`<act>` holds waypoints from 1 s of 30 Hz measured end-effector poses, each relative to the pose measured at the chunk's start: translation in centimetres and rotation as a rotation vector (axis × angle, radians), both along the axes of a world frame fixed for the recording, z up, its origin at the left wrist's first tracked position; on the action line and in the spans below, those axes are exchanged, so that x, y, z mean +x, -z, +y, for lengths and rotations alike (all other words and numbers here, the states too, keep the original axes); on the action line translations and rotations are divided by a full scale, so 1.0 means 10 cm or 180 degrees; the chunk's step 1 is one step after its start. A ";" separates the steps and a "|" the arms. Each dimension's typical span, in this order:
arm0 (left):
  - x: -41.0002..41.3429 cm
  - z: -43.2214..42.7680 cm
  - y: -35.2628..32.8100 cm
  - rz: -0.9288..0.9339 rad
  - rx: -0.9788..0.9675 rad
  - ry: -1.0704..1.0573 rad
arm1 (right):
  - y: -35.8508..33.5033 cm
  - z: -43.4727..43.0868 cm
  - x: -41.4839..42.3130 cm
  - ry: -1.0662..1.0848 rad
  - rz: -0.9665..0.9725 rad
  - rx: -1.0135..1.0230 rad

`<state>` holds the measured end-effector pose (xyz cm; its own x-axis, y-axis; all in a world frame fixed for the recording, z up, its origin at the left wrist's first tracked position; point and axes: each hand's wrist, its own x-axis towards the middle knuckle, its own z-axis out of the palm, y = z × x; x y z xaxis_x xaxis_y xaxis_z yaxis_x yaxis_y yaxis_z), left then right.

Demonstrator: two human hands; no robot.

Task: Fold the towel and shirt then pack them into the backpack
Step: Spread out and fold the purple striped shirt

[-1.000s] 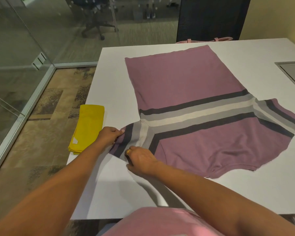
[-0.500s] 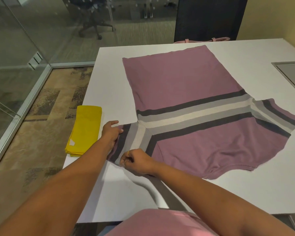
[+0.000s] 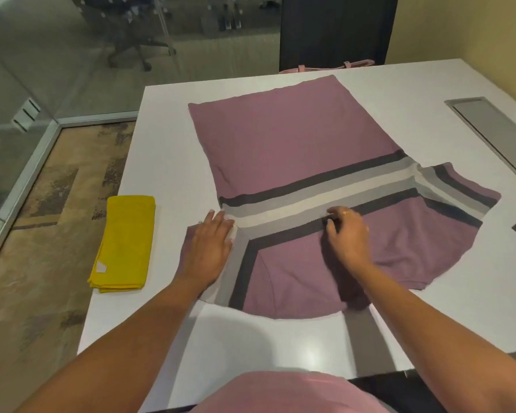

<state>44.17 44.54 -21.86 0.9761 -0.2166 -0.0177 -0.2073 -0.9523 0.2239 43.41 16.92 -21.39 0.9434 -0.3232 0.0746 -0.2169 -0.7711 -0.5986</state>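
Single head view, looking forward-down, close over white table [image 3: 167,150].

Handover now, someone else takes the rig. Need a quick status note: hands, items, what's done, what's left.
Left hand: open, pressing flat on the shirt at its left-side sleeve.
Right hand: fingers curled on the shirt's dark chest stripe, seemingly pinching it.
Shirt: spread flat on the table, sleeves out, no fold visible.
Towel: folded, near the table's left edge.
Backpack: not clearly seen; pink straps show past the far edge.
Done: towel fold. Left: fold shirt, pack both.
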 end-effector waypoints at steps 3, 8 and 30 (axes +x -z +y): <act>-0.08 0.06 0.23 0.0264 0.0497 0.0160 | 0.22 -0.46 -0.20 0.0009 0.0687 -0.0757; -0.10 0.12 0.33 0.0406 0.0589 -0.0287 | 0.37 -0.79 -0.39 -0.0016 0.1102 -0.1158; -0.66 -1.04 0.08 -0.0225 0.0385 0.2940 | 0.00 -1.35 -0.90 0.2349 0.0239 0.0519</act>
<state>37.59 34.12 -22.67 0.4176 -0.9079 -0.0379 -0.9032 -0.4193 0.0917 34.36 3.43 -21.39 0.4789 -0.8739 -0.0840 -0.6868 -0.3134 -0.6558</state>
